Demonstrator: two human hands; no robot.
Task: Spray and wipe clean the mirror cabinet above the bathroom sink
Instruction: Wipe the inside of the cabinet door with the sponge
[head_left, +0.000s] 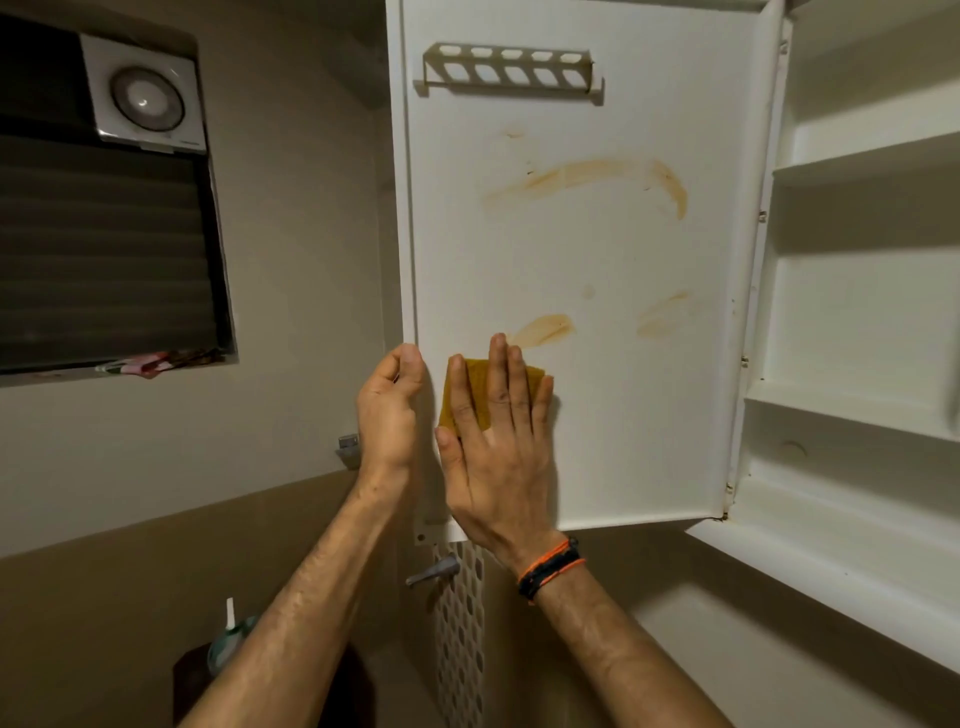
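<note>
- the cabinet door (597, 415) hangs swung wide on its right-hand hinges, its white inner face turned toward the camera, so it is this inside face that gets wiped.
- the right hand (496, 441) lies flat with fingers spread, palm pressing a yellow cloth (470, 387) against the lower left of the door; it pins the cloth by pressure and does not curl around it.
- the left hand (389, 410) pinches the door's free left edge, thumb in front and the other fingers out of sight behind, most likely to brace the panel so it does not swing under the wiping.
- orange-brown smears (587, 179) arc across the middle of the door, and more streaks (545, 328) sit just above the cloth, so a good part of this face looks unwiped.
- a slotted holder (509, 70) is fixed near the door's top and will break any long stroke there.
- the open shelves (872, 156) of the cabinet stand to the right, bare as far as can be seen.
- below, a wall tap (434, 570) and a perforated panel (460, 634) show between the forearms; a vent fan (145, 96) and dark louvred window (104, 249) are off to the left.
- no spray bottle can be made out for certain.
</note>
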